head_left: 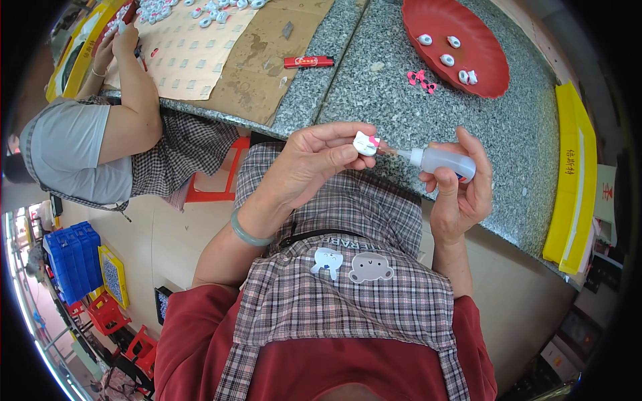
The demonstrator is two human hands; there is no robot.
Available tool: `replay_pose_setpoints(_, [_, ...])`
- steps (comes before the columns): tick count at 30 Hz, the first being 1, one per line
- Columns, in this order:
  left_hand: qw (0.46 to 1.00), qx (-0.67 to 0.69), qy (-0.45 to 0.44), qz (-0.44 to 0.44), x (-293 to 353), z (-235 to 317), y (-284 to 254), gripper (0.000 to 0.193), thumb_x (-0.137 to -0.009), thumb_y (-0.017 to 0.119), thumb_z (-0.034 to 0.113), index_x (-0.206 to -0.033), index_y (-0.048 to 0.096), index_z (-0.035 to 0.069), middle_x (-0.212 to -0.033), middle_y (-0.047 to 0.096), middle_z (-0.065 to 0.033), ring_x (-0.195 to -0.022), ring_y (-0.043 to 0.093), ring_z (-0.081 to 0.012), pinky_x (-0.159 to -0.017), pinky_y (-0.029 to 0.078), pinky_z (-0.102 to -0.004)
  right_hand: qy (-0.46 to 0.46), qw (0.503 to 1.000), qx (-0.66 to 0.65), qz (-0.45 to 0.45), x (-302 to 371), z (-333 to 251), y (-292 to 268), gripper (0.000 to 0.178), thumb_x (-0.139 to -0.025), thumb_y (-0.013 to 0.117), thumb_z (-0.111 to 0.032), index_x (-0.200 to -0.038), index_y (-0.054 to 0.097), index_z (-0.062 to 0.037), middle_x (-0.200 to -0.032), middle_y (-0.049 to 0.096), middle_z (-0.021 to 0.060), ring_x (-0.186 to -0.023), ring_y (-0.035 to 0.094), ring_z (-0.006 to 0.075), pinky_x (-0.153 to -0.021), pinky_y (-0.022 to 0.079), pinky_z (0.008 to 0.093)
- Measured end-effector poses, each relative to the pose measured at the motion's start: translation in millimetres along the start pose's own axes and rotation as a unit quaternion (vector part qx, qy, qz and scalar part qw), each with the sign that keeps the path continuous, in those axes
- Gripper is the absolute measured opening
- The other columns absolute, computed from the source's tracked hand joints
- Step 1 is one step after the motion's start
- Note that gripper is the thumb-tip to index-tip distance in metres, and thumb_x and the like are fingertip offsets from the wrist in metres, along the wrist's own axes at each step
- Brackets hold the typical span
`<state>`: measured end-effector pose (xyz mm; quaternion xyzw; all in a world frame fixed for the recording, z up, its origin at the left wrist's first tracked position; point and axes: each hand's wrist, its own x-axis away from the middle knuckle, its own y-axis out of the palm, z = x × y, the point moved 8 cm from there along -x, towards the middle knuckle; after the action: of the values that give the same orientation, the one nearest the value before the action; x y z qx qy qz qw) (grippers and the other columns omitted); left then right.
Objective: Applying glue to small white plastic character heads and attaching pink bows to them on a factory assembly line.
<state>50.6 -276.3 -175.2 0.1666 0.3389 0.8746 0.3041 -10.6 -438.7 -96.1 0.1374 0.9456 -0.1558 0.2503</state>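
Observation:
Between its thumb and fingers my left hand pinches a small white cat-head figure with a pink bow at one side. My right hand is closed around a translucent squeeze bottle, held nearly level. The bottle's thin nozzle points left, its tip at or very close to the figure's bow side; whether it touches I cannot tell. Both hands are above my lap at the table's front edge. Past them on the table lie several pink bow pieces.
A red scalloped plate holds several small white pieces. Near the table seam lies a red box-like bar. Cardboard and a paper sheet with white pieces lie left, where a co-worker sits. A yellow edge strip stands right.

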Motion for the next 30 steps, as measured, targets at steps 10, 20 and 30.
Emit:
replay_pose_setpoints(10, [1.000,-0.020,-0.009,0.022,-0.3,1.9,-6.4,0.034,-0.086,0.058,0.007,-0.119,0.053,-0.003,-0.110,0.061,-0.0183,-0.091,0.063,-0.0168,-0.083,0.051,-0.0265,0.119,0.980,-0.147,0.058,-2.8,35.9,-13.9,0.033,-0.087,0.059,-0.013,-0.114,0.048,0.0029,-0.089,0.061,0.0139,-0.059,0.057,0.0126,-0.048,0.044,0.0191])
replay_pose_setpoints(20, [1.000,-0.019,-0.007,0.024,-0.3,1.2,-8.8,0.032,-0.087,0.056,0.006,-0.118,0.053,-0.003,-0.109,0.060,-0.0212,-0.089,0.062,-0.0169,-0.082,0.050,-0.0272,0.315,0.949,-0.030,0.005,-17.2,114.7,-29.8,0.027,-0.082,0.062,-0.005,-0.106,0.052,-0.0021,-0.081,0.061,0.0099,-0.070,0.061,0.0155,-0.061,0.049,0.0263])
replay_pose_setpoints(30, [0.999,-0.022,-0.019,0.022,0.6,-5.2,-12.9,0.034,-0.086,0.058,0.008,-0.118,0.053,-0.002,-0.109,0.061,-0.0181,-0.092,0.062,-0.0176,-0.083,0.051,-0.0261,-0.026,0.905,0.421,-0.051,-68.8,96.8,0.8,0.028,-0.076,0.065,-0.012,-0.102,0.058,-0.0055,-0.092,0.063,0.0147,-0.072,0.062,0.0349,-0.065,0.051,0.0416])
